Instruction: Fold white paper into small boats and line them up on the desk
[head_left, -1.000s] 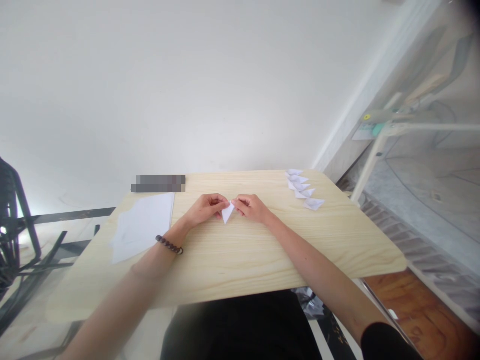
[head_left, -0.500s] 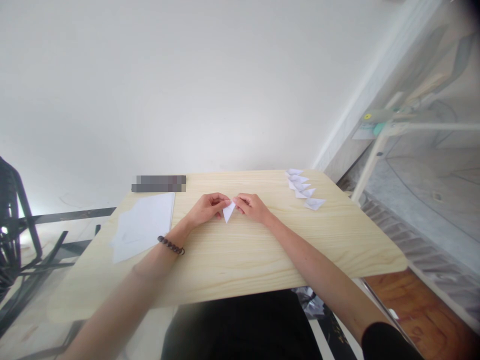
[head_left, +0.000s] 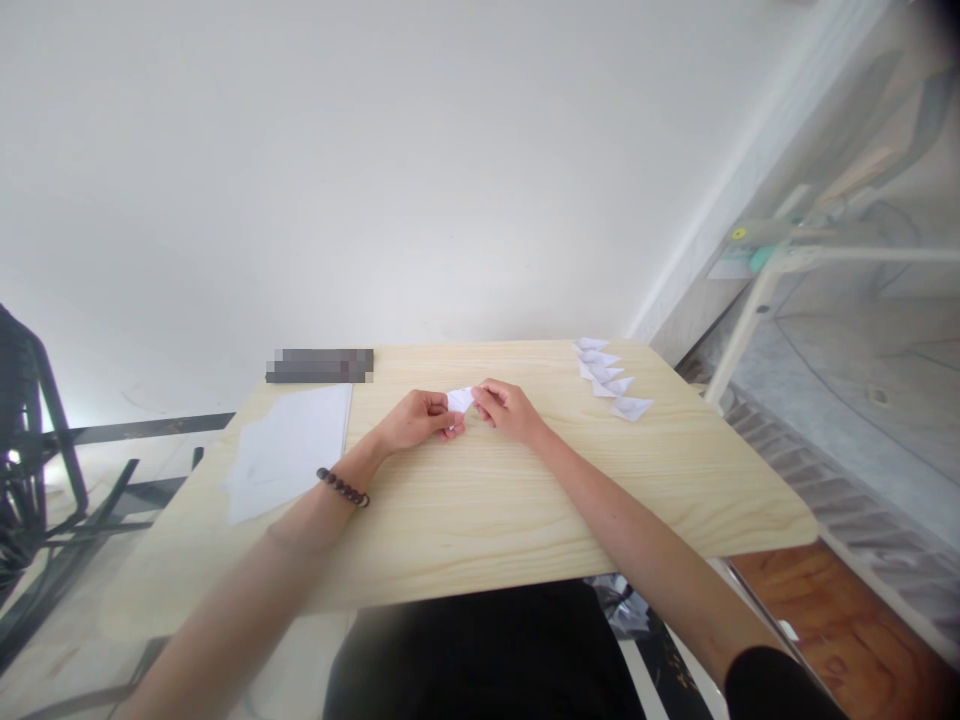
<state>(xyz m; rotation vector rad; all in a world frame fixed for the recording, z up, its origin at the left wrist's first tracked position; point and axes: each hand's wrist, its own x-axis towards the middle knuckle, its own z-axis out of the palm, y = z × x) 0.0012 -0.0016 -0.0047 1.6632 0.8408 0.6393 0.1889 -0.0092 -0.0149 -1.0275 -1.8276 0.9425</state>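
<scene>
A small folded white paper [head_left: 460, 399] is held between my two hands above the middle of the table. My left hand [head_left: 422, 418] grips its left side and lower tip, with the thumb in front. On the other side, the fingertips of my right hand [head_left: 507, 408] pinch the upper right corner. Several folded white paper pieces [head_left: 606, 374] lie in a slanting row at the right back of the table, the nearest one [head_left: 631, 407] a little apart from the others.
White paper sheets [head_left: 292, 450] lie on the left of the wooden table [head_left: 480, 540]. Behind them is a dark, pixelated object [head_left: 320, 366]. A white wall rises at the back. Dark chair frames stand at the left, a pale metal frame [head_left: 739, 335] at the right.
The folded paper has turned, its broad side now up between my hands. My left fingers have shifted down to its lower tip, and my right hand has risen slightly.
</scene>
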